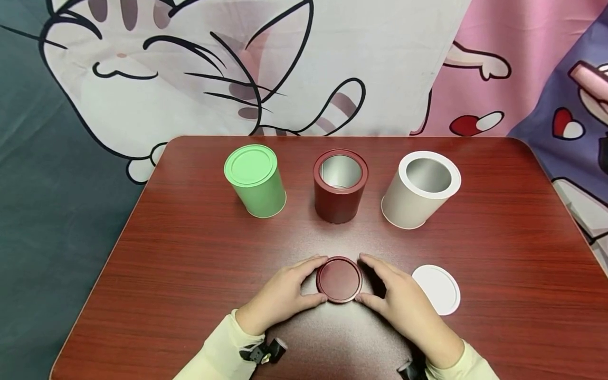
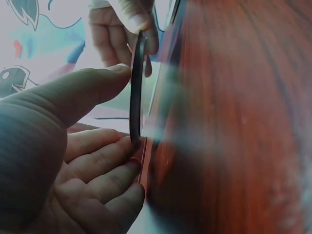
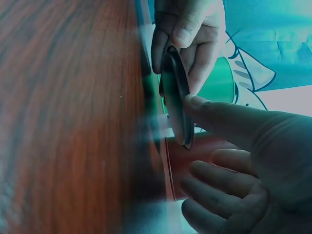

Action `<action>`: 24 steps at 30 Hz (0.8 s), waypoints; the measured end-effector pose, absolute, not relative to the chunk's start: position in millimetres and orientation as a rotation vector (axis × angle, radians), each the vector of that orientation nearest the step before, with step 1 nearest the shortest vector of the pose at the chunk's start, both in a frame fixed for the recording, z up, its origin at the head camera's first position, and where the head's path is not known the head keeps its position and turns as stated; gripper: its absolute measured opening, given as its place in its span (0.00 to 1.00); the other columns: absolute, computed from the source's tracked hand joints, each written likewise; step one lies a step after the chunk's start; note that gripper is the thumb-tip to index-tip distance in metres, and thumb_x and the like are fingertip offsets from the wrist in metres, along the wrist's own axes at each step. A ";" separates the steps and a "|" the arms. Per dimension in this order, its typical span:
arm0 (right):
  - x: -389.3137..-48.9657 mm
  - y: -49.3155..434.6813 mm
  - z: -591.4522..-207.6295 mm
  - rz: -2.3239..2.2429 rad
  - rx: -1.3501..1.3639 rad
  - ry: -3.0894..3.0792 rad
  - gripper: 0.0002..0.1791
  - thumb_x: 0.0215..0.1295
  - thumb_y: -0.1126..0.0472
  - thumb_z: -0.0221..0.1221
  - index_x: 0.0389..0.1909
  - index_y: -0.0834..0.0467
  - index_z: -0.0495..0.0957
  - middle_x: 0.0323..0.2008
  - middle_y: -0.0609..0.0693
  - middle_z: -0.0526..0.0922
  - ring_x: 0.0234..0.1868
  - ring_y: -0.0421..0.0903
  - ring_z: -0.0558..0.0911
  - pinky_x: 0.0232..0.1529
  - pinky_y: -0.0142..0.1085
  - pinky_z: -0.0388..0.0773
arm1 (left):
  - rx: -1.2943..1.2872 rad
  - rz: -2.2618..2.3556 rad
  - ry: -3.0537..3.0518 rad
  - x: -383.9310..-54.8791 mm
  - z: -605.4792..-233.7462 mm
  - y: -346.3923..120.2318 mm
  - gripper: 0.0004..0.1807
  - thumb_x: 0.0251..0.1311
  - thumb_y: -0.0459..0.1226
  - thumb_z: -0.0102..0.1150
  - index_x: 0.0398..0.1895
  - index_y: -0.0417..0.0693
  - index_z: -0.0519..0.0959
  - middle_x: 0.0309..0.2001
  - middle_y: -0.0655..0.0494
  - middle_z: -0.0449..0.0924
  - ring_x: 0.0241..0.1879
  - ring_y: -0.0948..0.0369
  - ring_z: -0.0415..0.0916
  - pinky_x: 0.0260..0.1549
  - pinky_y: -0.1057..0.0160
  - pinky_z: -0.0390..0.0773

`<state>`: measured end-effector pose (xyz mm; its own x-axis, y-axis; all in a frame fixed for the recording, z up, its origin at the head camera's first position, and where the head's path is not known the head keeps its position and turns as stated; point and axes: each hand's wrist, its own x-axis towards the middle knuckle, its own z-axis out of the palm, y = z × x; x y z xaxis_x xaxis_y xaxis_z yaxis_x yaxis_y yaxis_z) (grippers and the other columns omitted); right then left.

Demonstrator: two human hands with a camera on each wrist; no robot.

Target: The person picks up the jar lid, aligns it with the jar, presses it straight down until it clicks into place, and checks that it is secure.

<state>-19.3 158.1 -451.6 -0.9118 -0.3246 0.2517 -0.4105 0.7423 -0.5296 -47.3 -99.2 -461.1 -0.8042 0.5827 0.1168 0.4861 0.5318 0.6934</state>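
Dark red lid (image 1: 339, 279): left hand (image 1: 284, 287) pinches its edge; right hand (image 1: 407, 302) wide, only thumb touching edge. White lid (image 1: 439, 290) lies just beside right hand on worktop (image 1: 180, 253).

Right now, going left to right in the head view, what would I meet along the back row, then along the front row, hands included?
Back row: green can, red can, white can.
Front row: left hand, red lid, right hand, white lid.
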 end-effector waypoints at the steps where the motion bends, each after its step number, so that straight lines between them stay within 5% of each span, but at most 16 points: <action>1: -19.6 158.2 -451.2 0.903 0.594 -2.784 0.39 0.45 0.55 0.79 0.61 0.61 0.78 0.56 0.52 0.83 0.57 0.51 0.83 0.56 0.48 0.79 | 0.927 1.130 2.640 -47.4 -461.1 -99.3 0.37 0.53 0.40 0.76 0.67 0.45 0.73 0.62 0.56 0.78 0.63 0.61 0.74 0.64 0.59 0.71; 24: -21.0 159.1 -446.8 0.959 0.551 -2.674 0.39 0.44 0.57 0.80 0.60 0.59 0.79 0.52 0.54 0.85 0.54 0.51 0.84 0.53 0.48 0.80 | 0.880 1.170 2.696 -48.5 -451.1 -102.9 0.38 0.51 0.36 0.76 0.69 0.47 0.73 0.65 0.50 0.76 0.67 0.55 0.71 0.66 0.56 0.70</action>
<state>-21.0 159.1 -446.8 -0.8982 -0.2650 0.3506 -0.4275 0.7122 -0.5568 -48.5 -102.9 -451.1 -0.8328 0.5316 0.1542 0.4757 0.5451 0.6904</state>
